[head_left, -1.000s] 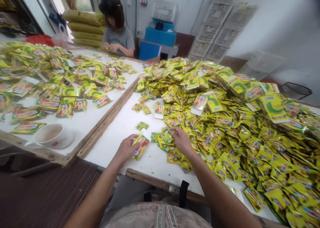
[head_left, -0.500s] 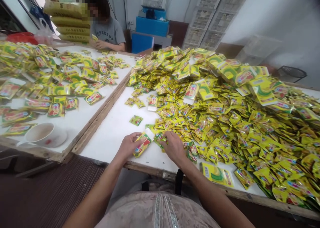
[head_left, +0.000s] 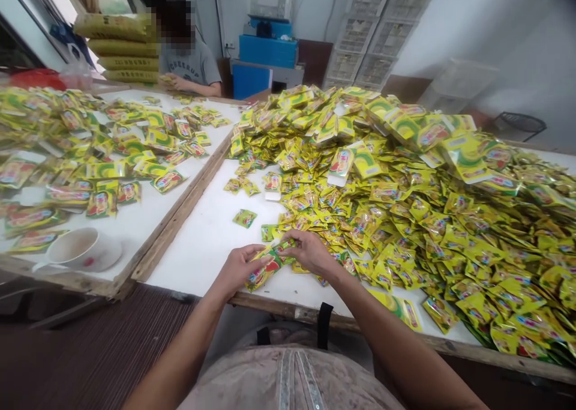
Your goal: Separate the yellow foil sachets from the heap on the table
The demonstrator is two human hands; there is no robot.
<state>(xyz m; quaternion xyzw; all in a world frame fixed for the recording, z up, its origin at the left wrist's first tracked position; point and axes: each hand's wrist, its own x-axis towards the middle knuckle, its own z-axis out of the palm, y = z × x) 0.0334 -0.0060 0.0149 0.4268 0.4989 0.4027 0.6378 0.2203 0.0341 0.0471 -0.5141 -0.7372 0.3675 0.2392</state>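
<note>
My left hand is closed around a small yellow-green carton with red fruit printed on it, held over the front edge of the white table. Pinched in my right hand is a shiny green and yellow sachet, which meets the carton's upper open end. How far the sachet sits inside the carton is hidden by my fingers. Just beyond my hands lie a green sachet and another small green packet. A flat yellow carton rests near the edge by my right forearm.
A big heap of yellow sachets covers the right side, with cartons on top. Past a wooden strip, more filled-looking packs and a white cup stand left. A co-worker sits across the table.
My right hand has brought the sachet left and up against the carton's open end. The carton has tilted and moved slightly right in my left hand.
</note>
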